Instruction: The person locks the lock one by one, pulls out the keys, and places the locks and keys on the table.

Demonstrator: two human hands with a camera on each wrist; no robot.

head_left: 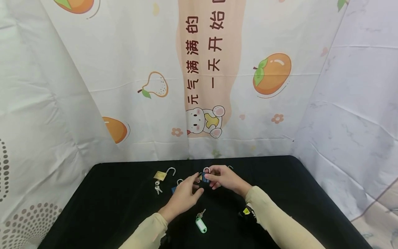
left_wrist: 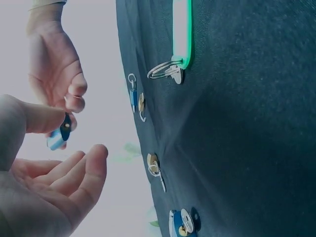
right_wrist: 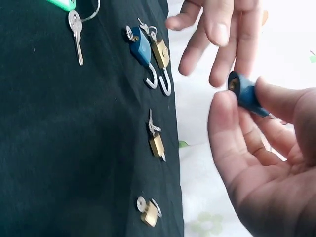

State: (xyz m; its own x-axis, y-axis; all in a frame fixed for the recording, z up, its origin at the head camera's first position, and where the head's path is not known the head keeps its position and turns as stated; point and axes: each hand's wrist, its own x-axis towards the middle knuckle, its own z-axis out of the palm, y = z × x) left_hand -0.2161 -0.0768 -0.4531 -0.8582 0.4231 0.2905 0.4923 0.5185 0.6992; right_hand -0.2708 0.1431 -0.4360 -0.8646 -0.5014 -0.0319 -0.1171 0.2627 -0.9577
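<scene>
1. Far left on the dark counter [head_left: 118,211]: a brass padlock [head_left: 160,175], its shackle swung out, with a bunch of keys [head_left: 158,187] at its near end.
2. Next, a second blue padlock [head_left: 173,190], partly hidden by the left hand in the head view; the right wrist view shows its shackle unfastened and a key [right_wrist: 130,33] at its other end.
3. Left hand [head_left: 182,194]: raised above the counter, fingers extended and spread, thumb apart from them. Its fingertips point toward the held padlock and lie near it (whether any of them touches it cannot be told).
4. Centre, nearer the viewer: a key with a green tag [head_left: 201,225], lying flat on the counter.
5. Between the hands: the held blue padlock [head_left: 205,177], lifted clear of the counter, shackle upward and keyhole end downward. It sits between the right thumb and forefinger, near the tips.
6. Right hand [head_left: 224,178]: fingers pinching the held blue padlock, the remaining ones loosely bent behind it.
7. Beyond the hands, best seen in the right wrist view: a small brass padlock with keys [right_wrist: 157,145] and another brass padlock [right_wrist: 149,215], set well apart.
</scene>
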